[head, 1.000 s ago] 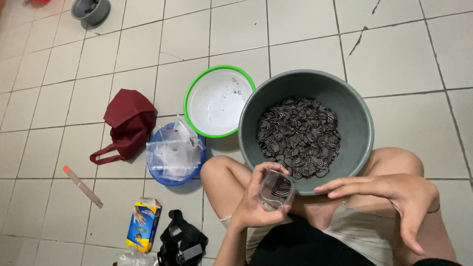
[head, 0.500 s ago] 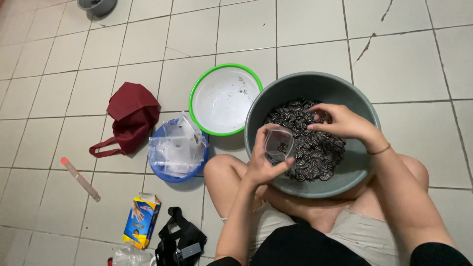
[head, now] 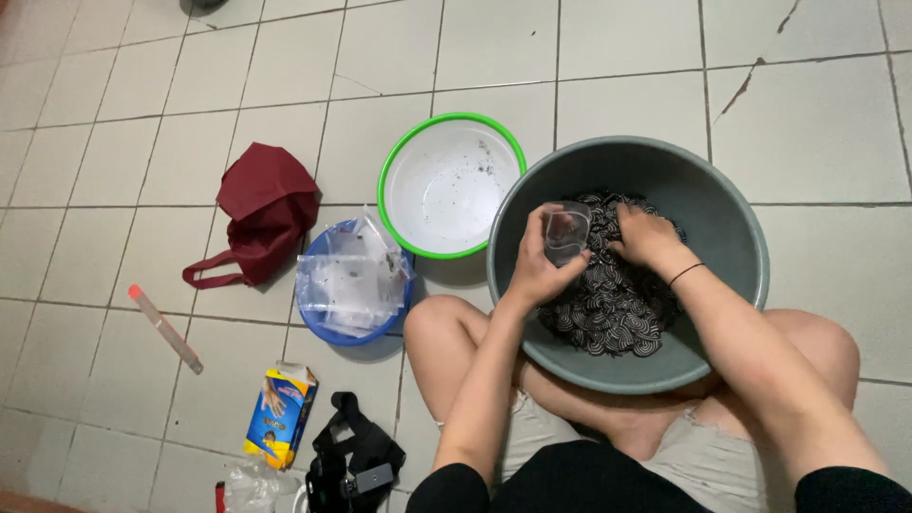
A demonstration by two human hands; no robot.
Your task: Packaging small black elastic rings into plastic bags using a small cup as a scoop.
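My left hand (head: 540, 266) is gripping a small clear bag (head: 566, 234) over the grey basin (head: 731, 237), right of centre in the frame — my right hand (head: 646, 235) is resting on the dark coils (head: 608, 309) inside, its grip hidden from me.

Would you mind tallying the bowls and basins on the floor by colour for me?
Grey: 1, the basin of small dark pieces, where the left hand holds a clear bag and the right hand digs in.
White with green rim: 1, the bowl.
Blue: 1, the bowl of clear bags.
Total: 3
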